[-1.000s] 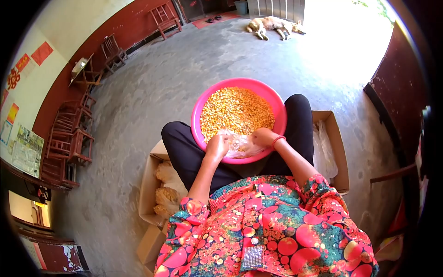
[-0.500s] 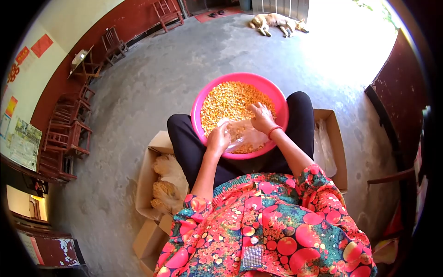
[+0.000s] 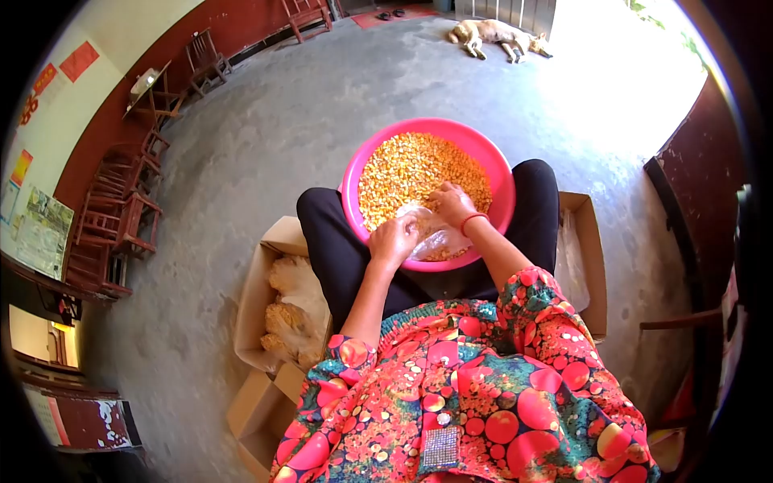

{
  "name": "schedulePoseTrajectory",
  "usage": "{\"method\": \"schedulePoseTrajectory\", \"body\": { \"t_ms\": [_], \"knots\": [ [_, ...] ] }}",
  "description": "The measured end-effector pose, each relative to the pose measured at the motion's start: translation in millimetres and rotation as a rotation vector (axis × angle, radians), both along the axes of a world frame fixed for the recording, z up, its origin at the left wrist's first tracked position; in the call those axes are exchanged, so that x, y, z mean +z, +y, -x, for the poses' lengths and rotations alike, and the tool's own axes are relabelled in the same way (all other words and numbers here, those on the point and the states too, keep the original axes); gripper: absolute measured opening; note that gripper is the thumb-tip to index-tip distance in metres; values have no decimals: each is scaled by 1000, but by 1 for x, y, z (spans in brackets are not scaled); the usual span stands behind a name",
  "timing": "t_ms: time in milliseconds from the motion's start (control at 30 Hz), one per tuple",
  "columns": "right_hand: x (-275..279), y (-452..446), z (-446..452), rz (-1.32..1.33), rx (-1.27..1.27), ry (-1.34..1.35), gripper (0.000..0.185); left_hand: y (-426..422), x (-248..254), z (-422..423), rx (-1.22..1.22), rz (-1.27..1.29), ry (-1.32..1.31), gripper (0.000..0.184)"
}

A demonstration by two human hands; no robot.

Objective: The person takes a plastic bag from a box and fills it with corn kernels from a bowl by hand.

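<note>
One person sits in a bright flowery shirt (image 3: 483, 394), with one pink basin (image 3: 504, 181) on the lap between two dark-clad legs. The two hands are near each other but apart. The left hand (image 3: 393, 241) pinches the edge of one clear plastic bag (image 3: 435, 244) in the near part of the basin. The right hand (image 3: 452, 204) has its fingers down at the yellow corn kernels (image 3: 412, 165), by the bag; I cannot tell if it grips any. The bag looks only a little full, and lots of corn is in the basin, too many bits to count.

Three cardboard boxes show. The left box (image 3: 253, 310) has at least two full bags (image 3: 291, 326), so some look done. The right box (image 3: 594, 262) has clear plastic (image 3: 570, 262), but I cannot count the pieces. A lower box (image 3: 254, 402) sits by the left one.

Far off, one dog (image 3: 497, 34) lies on the gray floor (image 3: 274, 113).
</note>
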State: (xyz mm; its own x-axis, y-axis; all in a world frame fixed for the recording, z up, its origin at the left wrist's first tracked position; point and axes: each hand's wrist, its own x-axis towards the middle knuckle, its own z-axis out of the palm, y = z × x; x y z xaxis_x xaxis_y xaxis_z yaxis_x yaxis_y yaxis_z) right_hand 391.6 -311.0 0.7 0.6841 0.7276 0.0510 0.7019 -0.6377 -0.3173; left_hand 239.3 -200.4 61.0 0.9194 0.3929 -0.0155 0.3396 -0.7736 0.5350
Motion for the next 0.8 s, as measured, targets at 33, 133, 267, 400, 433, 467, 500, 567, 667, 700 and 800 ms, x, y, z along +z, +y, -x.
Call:
{"method": "schedulePoseTrajectory", "body": {
  "t_ms": [33,133,267,400,433,467,500,567,667,700,800],
  "knots": [
    [4,-8,0,-6,-45,2,27,-2,5,1,8,-41,5,34],
    [-4,-13,-11,-133,-226,177,26,6,-6,-6,-11,2,-97,35],
    [-14,-16,-23,-546,-481,842,19,22,-45,-29,-123,463,-401,28],
    [23,-25,-16,-1035,-444,1252,14,21,-41,-32,42,930,-412,27],
    [24,-26,-16,-1036,-444,1251,14,20,-42,-33,40,930,-413,27],
    [24,-28,-15,-1091,-440,1276,13,19,-42,-33,63,922,-467,28],
    [25,-27,-14,-1147,-433,1302,12,20,-42,-32,85,911,-521,29],
    [24,-25,-11,-1140,-406,1349,13,20,-40,-32,134,881,-505,36],
    [37,-12,8,-1195,-268,1516,11,19,-39,-33,110,700,-594,54],
    [38,-9,12,-1173,-186,1546,13,18,-38,-32,110,700,-594,54],
    [30,3,26,-1052,-125,1566,15,17,-34,-31,63,676,-665,55]
  ]
}}
